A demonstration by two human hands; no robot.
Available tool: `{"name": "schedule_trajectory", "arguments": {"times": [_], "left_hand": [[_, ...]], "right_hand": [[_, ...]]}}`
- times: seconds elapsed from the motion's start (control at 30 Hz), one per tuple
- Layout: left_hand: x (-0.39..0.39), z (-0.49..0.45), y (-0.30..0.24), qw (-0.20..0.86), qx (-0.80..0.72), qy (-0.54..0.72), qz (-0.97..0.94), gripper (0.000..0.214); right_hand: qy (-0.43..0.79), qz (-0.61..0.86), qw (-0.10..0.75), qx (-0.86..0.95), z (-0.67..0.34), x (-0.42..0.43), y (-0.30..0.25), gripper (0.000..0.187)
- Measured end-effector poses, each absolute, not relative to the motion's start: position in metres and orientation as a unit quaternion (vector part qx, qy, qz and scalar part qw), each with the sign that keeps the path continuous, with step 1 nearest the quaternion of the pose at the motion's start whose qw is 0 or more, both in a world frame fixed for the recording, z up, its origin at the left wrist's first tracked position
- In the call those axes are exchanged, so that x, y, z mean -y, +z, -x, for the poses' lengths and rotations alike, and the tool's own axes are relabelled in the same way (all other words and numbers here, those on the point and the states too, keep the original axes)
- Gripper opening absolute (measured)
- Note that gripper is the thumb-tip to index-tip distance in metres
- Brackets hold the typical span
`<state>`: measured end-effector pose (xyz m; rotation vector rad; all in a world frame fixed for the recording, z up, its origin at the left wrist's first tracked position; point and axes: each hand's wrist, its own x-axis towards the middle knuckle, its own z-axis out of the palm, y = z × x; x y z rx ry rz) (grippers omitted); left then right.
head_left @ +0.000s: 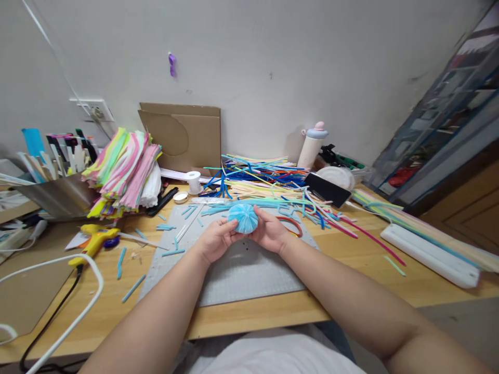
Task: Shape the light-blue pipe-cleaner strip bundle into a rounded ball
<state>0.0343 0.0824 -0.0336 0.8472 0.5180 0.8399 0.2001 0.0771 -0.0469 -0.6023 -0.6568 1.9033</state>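
Note:
A round, light blue fluffy pom-pom, its strands running out from the middle, is held between both hands above a grey cutting mat. My left hand grips it from the left, the thumb on its near side. On its right side, my right hand has its fingertips pressed to the edge. Some fingers of both hands are hidden under it. Short cut pieces of blue pipe cleaner lie on the mat to the left. Behind the hands spreads a pile of loose coloured pipe cleaners.
To the left are a yellow glue gun, a white looped cable and bundled pastel pipe cleaners. Cardboard leans on the wall. A bottle, a black phone and a white power strip are on the right.

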Motion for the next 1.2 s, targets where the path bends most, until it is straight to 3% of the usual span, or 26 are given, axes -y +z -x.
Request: {"name": "schedule_trajectory", "arguments": {"times": [0.47,1.2], "left_hand": [[-0.0785,-0.0392,-0.0367,0.779,-0.239,0.407,-0.412,0.025],[-0.0840,-0.0334,-0.0409,0.777,-0.257,0.386,-0.425,0.028]], "right_hand": [[0.783,0.238,0.498,0.286,-0.2026,-0.0746,-0.0491,0.024],[0.772,0.196,0.477,0.371,-0.2042,-0.0735,-0.0489,0.033]]}}
